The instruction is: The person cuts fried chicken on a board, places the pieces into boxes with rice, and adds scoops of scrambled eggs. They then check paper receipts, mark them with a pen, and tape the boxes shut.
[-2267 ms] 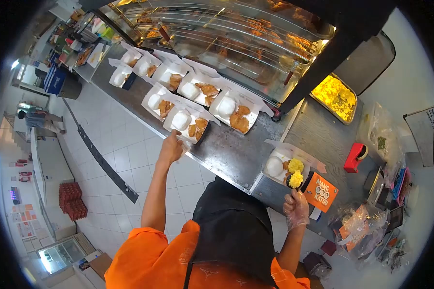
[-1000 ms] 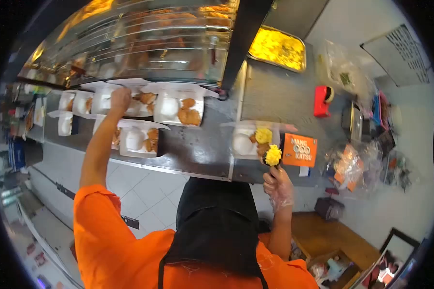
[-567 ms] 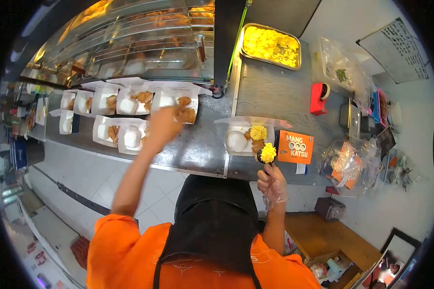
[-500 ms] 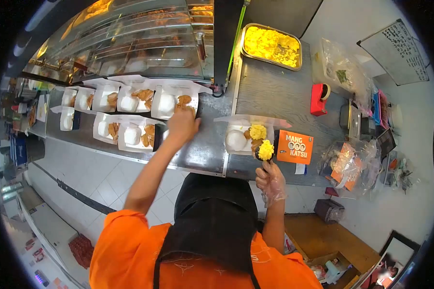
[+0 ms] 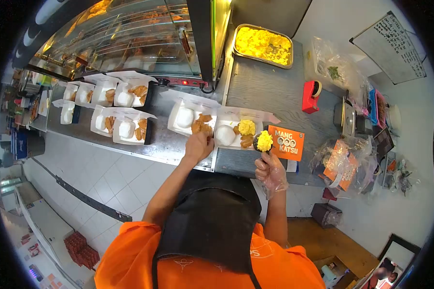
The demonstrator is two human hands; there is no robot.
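Observation:
My bare left hand (image 5: 199, 146) is closed on the near edge of an open food box (image 5: 177, 122), which holds a white rice mound (image 5: 184, 117) and brown fried pieces (image 5: 202, 124). Directly right of it stands another open box (image 5: 232, 113) with rice, brown pieces and some scrambled egg (image 5: 247, 127) on top. In a clear plastic glove, my right hand (image 5: 271, 172) is wrapped around the handle of a black serving spoon (image 5: 259, 145). Yellow scrambled egg (image 5: 265, 140) fills the spoon's bowl, held at the right box's right edge.
Several filled boxes (image 5: 130, 136) line the counter at left. A metal tray of egg (image 5: 264, 45) sits at the back. To the right are an orange printed card (image 5: 288, 142), a red tape dispenser (image 5: 310, 98) and plastic-wrapped items (image 5: 340, 166). A glass display cabinet (image 5: 130, 45) stands behind the boxes.
My left hand has brought a food box rightward from the back row to beside the egg-topped box. The egg-filled spoon stays in my right hand near that box. The camera view has shifted slightly.

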